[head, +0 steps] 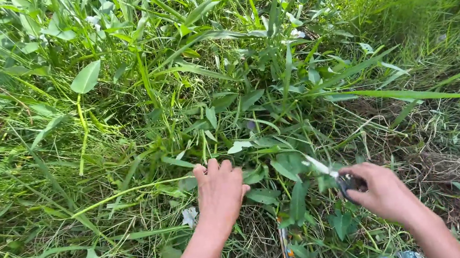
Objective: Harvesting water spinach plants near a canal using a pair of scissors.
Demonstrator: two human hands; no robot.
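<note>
Metal sickle (320, 166) in right hand (383, 190)

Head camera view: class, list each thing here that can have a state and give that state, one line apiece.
Left hand: palm down, gripping a clump of green stems.
Right hand: closed around a dark tool handle.
Blade: bare, slanted up-left into the leaves.
Leafy weeds: standing, uncut.
Dry grass: cut, lying flat on the ground.
</note>
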